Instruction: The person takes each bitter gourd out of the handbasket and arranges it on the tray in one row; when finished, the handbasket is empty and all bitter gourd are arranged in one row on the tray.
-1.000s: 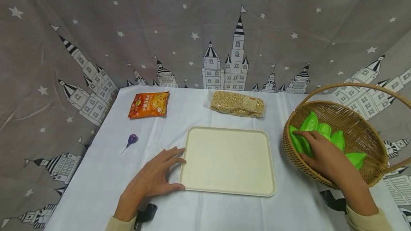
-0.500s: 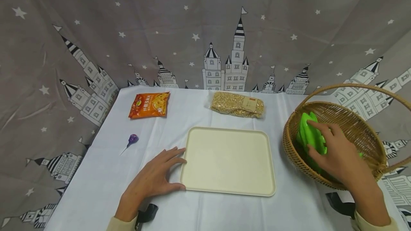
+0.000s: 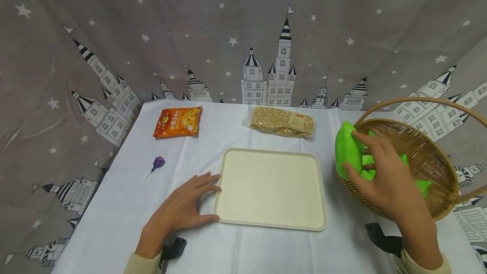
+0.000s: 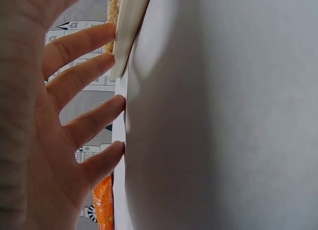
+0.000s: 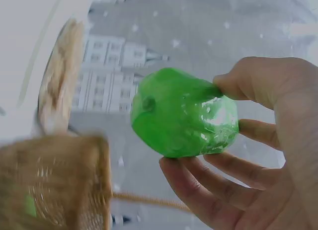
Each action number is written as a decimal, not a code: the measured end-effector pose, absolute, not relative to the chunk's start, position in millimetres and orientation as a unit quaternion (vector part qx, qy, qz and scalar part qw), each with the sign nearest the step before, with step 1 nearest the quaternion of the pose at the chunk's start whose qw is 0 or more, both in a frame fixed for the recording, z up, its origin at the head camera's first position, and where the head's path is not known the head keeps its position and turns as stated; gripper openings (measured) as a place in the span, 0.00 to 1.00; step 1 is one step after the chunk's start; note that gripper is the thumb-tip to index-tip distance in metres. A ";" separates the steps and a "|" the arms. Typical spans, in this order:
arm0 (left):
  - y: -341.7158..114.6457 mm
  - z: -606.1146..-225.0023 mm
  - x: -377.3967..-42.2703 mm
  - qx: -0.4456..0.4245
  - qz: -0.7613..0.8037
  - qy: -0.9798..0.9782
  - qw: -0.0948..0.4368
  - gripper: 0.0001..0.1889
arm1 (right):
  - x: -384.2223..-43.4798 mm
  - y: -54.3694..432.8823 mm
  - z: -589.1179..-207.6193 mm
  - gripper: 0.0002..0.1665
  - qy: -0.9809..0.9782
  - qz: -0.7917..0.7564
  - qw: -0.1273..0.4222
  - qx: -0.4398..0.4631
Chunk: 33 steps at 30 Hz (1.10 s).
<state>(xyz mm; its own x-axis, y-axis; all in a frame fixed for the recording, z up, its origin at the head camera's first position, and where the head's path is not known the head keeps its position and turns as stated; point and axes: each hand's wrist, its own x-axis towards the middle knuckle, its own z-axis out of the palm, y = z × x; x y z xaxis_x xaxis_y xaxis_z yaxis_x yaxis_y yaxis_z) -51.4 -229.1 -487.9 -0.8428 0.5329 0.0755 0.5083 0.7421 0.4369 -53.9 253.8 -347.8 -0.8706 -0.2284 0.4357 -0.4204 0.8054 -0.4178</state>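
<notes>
My right hand [image 3: 389,179] holds a glossy green star fruit [image 3: 348,150] between thumb and fingertips, lifted at the left rim of the wicker basket [image 3: 430,147]. In the right wrist view the ribbed star fruit [image 5: 181,113] is seen from one end, with the thumb on top and fingers below. More green star fruits [image 3: 422,187] lie in the basket, partly hidden by the hand. My left hand [image 3: 180,206] rests at the left edge of the cream tray [image 3: 272,189], fingers spread; in the left wrist view two fingertips meet the tray's side [image 4: 130,29].
An orange snack bag [image 3: 177,122] lies at the back left, with a purple lollipop [image 3: 157,163] in front of it. Behind the tray lies a clear bag of grain [image 3: 281,121]. The basket's tall handle [image 3: 422,100] arches over its right side.
The right hand has taken hold of a star fruit inside the basket and raised it leftward to the rim. The left hand and tray have stayed in place.
</notes>
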 end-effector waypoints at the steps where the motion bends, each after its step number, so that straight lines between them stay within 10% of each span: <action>1: -229.1 -487.9 -51.3 0.279 0.227 0.933 0.028 0.36 | -55.2 249.1 -348.9 0.50 -0.927 0.269 0.184 0.182; 33: -225.4 -487.5 -37.2 0.268 0.227 0.936 -0.003 0.30 | -103.4 104.2 -436.0 0.43 -0.889 0.378 -0.010 0.259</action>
